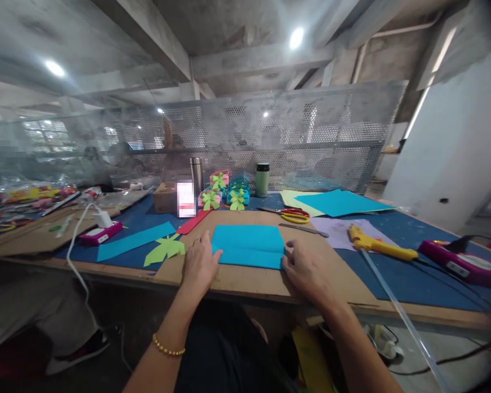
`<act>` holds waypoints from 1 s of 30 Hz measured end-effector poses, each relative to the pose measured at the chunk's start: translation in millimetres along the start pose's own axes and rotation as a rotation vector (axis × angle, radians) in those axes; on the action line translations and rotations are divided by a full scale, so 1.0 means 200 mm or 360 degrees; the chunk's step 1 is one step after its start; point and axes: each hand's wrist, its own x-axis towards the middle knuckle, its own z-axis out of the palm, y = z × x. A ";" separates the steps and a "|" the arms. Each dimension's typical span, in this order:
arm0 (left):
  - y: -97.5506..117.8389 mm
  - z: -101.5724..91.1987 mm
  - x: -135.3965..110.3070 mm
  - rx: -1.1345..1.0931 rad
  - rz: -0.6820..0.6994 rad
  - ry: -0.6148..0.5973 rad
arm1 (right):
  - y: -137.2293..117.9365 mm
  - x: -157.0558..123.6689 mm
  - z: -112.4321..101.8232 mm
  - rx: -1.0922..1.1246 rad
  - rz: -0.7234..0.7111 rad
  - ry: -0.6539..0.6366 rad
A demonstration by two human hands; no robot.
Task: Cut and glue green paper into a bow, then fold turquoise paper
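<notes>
A blue craft sheet [247, 240] lies on brown cardboard in front of me, with a crease running across its lower part. My left hand [200, 262] grips the sheet's left edge, thumb on the lower left corner. At the lower right edge, my right hand [306, 267] has its curled fingers closed on the sheet. Left of my left hand are a light green leaf-shaped cutout [166, 249] and a blue strip [137, 242]. Beyond the right hand lie a flat metal blade-like tool [305, 230] and scissors with red and yellow handles [294, 216].
A yellow glue gun [380, 244] with a clear glue stick rests at right, near a purple power strip [460, 265]. Pink and blue pieces with green bows [237, 200], a green flask [262, 180], a steel bottle [196, 174] and a cardboard box [165, 198] stand at the back.
</notes>
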 end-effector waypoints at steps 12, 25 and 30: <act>-0.01 0.00 0.01 0.0065 -0.0021 -0.0027 | 0.00 -0.01 0.00 -0.0007 -0.0031 0.0047; 0.02 -0.04 -0.04 0.0157 -0.0064 0.0030 | -0.01 0.00 -0.01 -0.0064 -0.0024 -0.0028; 0.05 -0.05 -0.06 0.0402 0.0055 0.0030 | -0.01 0.00 0.00 -0.0050 -0.0019 -0.0024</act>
